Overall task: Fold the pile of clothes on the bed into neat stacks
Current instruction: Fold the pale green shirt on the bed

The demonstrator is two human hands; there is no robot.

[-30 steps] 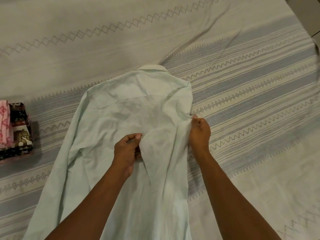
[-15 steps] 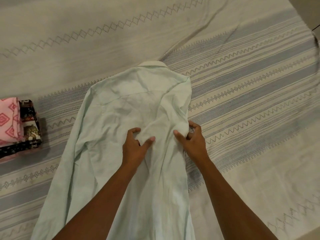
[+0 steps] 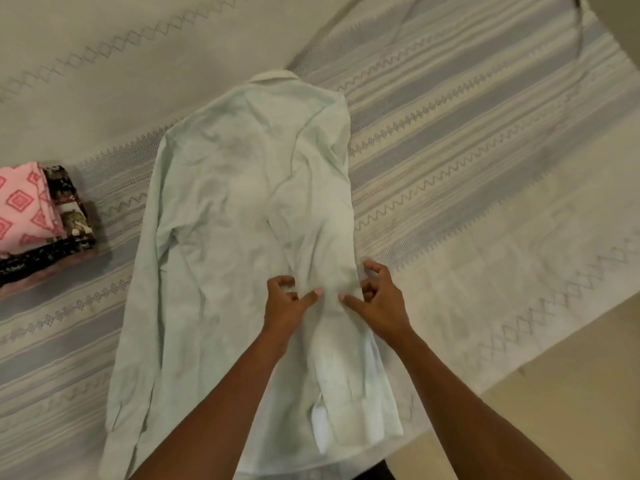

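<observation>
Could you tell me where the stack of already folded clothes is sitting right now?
In the head view, the folded stack sits at the left edge on the bedspread, just left of the pale green shirt.

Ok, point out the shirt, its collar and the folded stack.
shirt point(image 3: 235, 209), head view, middle of its back.
collar point(image 3: 275, 75), head view, its top edge.
folded stack point(image 3: 20, 202), head view, pink top piece.

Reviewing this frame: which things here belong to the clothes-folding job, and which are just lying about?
Part of the job:
- shirt, pale green, spread on the bed with one side folded in
- left hand and right hand, both pinching it near the middle
- stack of folded clothes at the left edge

Just there:
- bedspread, striped, under everything
- floor beyond the bed's corner
</observation>
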